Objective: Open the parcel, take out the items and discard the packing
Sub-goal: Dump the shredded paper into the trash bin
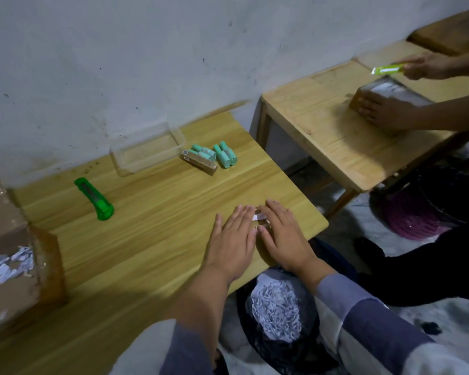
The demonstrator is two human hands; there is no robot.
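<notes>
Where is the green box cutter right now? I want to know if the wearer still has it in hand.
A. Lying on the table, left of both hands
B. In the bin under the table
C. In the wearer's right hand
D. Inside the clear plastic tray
A: the green box cutter lies alone on the table, while the left hand and right hand press flat nearby.

The light wooden table top under the flat left hand has a smooth, satin finish with visible grain. Left of that hand lies a glossy green plastic utility knife. Beyond it stands a clear plastic rectangular tray. Far left, a matt brown cardboard box holds shredded white paper.
</notes>
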